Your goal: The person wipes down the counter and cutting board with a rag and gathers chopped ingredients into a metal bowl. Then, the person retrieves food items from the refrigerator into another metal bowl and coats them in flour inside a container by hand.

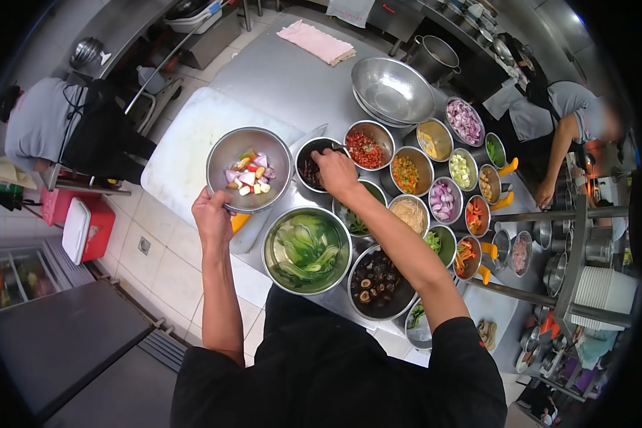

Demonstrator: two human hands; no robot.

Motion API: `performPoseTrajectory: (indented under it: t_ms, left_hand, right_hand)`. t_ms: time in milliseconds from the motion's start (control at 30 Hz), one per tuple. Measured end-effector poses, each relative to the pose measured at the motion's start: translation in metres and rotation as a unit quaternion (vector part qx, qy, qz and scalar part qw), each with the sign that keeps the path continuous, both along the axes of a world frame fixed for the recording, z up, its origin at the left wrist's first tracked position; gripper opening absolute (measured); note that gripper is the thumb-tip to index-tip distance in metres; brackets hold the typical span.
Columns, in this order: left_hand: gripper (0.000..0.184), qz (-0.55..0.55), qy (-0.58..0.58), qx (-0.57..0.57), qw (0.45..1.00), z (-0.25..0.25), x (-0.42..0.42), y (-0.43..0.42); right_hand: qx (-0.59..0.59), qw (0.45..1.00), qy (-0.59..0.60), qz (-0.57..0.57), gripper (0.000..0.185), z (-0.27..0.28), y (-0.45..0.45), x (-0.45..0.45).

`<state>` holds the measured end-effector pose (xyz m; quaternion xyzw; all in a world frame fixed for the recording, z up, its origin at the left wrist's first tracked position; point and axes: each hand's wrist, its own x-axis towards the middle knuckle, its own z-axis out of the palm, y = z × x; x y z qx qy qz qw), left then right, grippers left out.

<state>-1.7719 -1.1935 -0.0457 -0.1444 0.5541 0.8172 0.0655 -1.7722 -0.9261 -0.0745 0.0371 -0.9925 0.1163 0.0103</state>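
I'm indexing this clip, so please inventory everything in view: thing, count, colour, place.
mixing bowl: one, steel, over cutting board
cutting board: one, white, table's left side
table: one, grey, centre
leafy greens: one bowlful, green, near edge
mushrooms: one bowlful, dark brown, right of greens
ingredient bowls: over ten, steel, right side
wide bowls: stacked, steel, far side
cloth: one, pink, far end
cooler: one, red and white, left floor
plates: stacked, white, far right
co-workers: at least two, grey tops, left and right
left grip: one, bare, on mixing bowl's rim
right grip: one, bare, at dark pieces
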Motion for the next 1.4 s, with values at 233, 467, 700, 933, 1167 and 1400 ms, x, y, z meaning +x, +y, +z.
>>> performPoseTrajectory:
  t_ms: [233,467,700,933,1167,1400]
  left_hand:
    - [0.012,0.037,-0.002,0.012,0.999,0.004,-0.007,-0.010]
    - [0.011,0.031,-0.002,0.026,0.999,0.004,-0.006,-0.009]
    - [0.016,0.009,0.003,0.018,1.000,-0.004,-0.005,-0.019]
    - [0.015,0.016,-0.001,0.014,1.000,-0.002,-0.004,-0.021]
    - [0.015,-0.002,0.002,0.003,1.000,0.001,-0.003,-0.017]
    - [0.012,-0.024,-0.001,-0.009,1.000,0.017,0.002,-0.003]
  right_hand:
    - [-0.029,0.999,-0.014,0.032,0.023,-0.011,0.008,-0.005]
    - [-0.047,0.999,-0.004,0.020,0.026,-0.017,0.009,-0.005]
    - [-0.138,0.989,0.053,-0.025,0.017,-0.015,0.014,0.002]
    - [-0.254,0.955,0.136,-0.075,0.015,0.004,0.012,0.006]
    - [-0.371,0.905,0.081,-0.192,0.014,0.023,0.012,0.011]
    - [-0.678,0.711,0.017,-0.185,0.015,0.079,0.007,0.034]
